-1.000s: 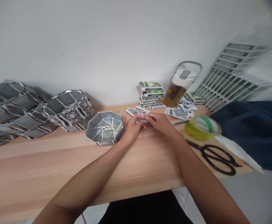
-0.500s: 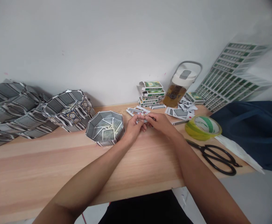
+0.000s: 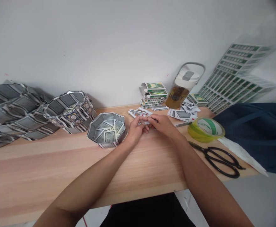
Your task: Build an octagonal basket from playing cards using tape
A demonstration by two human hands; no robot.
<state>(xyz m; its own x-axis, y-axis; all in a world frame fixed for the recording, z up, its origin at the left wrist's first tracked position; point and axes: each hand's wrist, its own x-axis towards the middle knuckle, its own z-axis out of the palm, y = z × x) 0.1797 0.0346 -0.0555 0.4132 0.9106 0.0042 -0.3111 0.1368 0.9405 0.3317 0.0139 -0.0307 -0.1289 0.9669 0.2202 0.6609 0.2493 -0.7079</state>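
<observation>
My left hand [image 3: 138,126] and my right hand [image 3: 159,123] meet just above the table, fingers closed together on a small playing card [image 3: 143,123]. Most of the card is hidden behind the fingers. Right behind my hands lie several loose and folded playing cards [image 3: 138,112]. An eight-sided bowl made of folded playing cards [image 3: 95,134] stands beside my left forearm, with more cards lying inside it. Off to the right of my right hand, a fan of playing cards [image 3: 180,114] is spread on the table.
Taller card-built vessels [image 3: 75,116] stand on the left of the wooden table [image 3: 57,170]. Green-white card boxes [image 3: 155,86] are stacked at the wall beside a drink bottle [image 3: 179,90]. On the right are yellow tape [image 3: 196,132], black scissors [image 3: 217,159], a dark blue bag [image 3: 253,135] and piled boxes [image 3: 230,78].
The fingers of both hands have shifted slightly around the card, and a little more of its pale edge shows. Everything else stays in place.
</observation>
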